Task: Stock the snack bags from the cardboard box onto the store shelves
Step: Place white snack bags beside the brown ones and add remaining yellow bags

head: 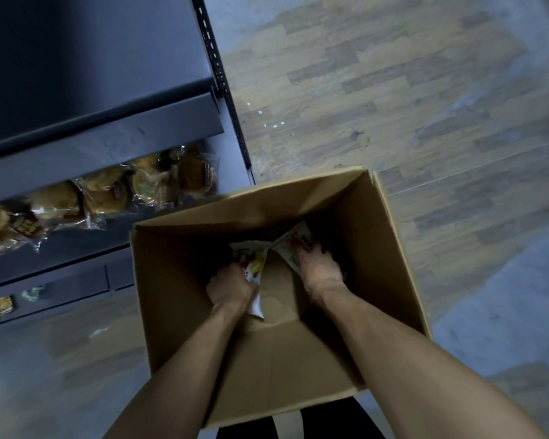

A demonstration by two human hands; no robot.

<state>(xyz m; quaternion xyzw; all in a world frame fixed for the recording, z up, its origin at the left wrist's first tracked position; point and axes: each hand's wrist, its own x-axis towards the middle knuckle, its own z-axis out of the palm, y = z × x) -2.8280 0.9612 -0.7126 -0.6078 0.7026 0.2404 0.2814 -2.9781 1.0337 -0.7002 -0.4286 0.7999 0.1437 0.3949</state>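
Both hands are down in the cardboard box (203, 312) rn. Left hand (230, 288) is clenched around a snack bag (254, 267), right hand (319, 269) has its fingers (305, 251) curled over another white bag (293, 245). Imo these look light, crinkly and soft w/ slippery film, so pinch the top seam or edges, don't crush the middle. Shelves (108, 144) sit just left.

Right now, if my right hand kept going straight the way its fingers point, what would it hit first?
Probably the far wall of the cardboard box. The right hand already holds a snack bag and points into that dark corner; depth there is unclear.
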